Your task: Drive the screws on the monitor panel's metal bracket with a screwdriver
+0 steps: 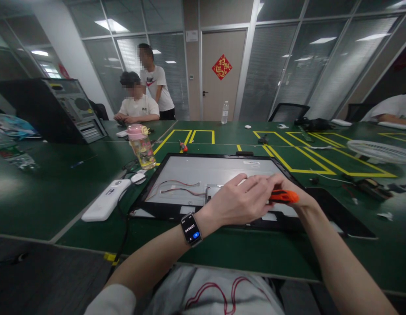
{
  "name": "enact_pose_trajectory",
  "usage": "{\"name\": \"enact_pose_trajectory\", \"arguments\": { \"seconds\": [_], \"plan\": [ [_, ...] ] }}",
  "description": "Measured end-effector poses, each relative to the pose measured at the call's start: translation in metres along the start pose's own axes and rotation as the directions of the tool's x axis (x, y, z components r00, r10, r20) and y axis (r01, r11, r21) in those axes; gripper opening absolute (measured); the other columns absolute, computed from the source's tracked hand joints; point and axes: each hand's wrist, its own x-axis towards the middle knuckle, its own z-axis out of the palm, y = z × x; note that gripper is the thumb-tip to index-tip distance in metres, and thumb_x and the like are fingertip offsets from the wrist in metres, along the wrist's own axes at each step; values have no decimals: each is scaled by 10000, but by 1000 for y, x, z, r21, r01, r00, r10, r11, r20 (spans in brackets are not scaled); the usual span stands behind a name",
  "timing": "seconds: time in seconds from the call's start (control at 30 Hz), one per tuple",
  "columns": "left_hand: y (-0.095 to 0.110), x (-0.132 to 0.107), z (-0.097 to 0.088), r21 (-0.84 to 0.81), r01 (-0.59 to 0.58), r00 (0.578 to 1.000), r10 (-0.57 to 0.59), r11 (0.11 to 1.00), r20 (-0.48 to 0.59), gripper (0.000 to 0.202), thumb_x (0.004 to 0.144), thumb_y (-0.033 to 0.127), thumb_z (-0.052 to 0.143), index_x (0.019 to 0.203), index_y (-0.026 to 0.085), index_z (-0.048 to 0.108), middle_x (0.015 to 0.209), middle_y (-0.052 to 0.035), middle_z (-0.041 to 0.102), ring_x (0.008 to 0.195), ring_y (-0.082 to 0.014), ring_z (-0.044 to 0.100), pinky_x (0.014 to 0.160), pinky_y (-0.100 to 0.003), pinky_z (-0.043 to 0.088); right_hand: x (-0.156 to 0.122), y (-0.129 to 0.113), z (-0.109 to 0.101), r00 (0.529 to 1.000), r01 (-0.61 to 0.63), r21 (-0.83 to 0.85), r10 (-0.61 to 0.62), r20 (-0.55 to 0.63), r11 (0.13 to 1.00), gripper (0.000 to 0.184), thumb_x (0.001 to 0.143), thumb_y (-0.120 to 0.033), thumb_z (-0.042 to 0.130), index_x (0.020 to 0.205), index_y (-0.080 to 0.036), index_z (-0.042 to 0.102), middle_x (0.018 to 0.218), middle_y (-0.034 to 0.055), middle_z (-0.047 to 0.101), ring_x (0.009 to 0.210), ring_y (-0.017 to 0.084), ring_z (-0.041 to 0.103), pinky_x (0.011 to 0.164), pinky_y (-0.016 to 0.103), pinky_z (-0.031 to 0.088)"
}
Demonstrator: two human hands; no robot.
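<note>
A flat display panel (186,168) with a grey metal back and black frame lies on the table in front of me. Bent over its middle right is my left hand (237,201), a smartwatch (191,229) on its wrist. Its fingers are closed together, and whatever they pinch is hidden. My right hand (281,181) meets the left fingertips and is closed around a tool with an orange-and-black handle (284,196); the tool's working end is covered by my hands. Thin cables (181,190) lie across the panel's left half, beside a small metal bracket (212,191) partly behind my left hand.
To the left are a white power strip-like device (107,200), a pink-lidded bottle (142,146) and a computer tower (74,109). A black flat panel (340,214) lies at right, near a racket-like object (383,151). A water bottle (225,112) stands at the back; other people sit or stand beyond.
</note>
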Motion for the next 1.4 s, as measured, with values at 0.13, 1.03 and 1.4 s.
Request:
{"name": "enact_pose_trajectory", "arguments": {
  "seconds": [0.13,1.03,1.4],
  "plan": [
    [-1,3,1,-122,-75,996,70,990,-46,374,1041,334,367,1178,101,626,1232,-133,656,1139,-227,596,943,-355,491,-3,-7,4,997,-81,-43,82,11,996,348,585,-501,876,574,-187,727,863,97,738,865,286,679,773,382,563],
    [-33,-30,35,-824,505,647,-744,255,166,562,887,249,615,1392,249,368,941,-12,654,817,-151,677,707,-305,627,-5,50,7,974,-201,-497,226,-11,844,739,785,-484,733,1439,-255,478,1428,110,548,1268,320,538,1090,501,416],
    [-29,-33,39,-802,490,691,-713,341,119,445,863,235,650,1279,235,494,989,-5,665,774,-107,668,704,-243,615,4,70,22,993,-110,-556,68,-97,824,637,772,-381,760,1344,-218,532,1288,130,556,1193,321,537,1054,525,423]
  ]
}}
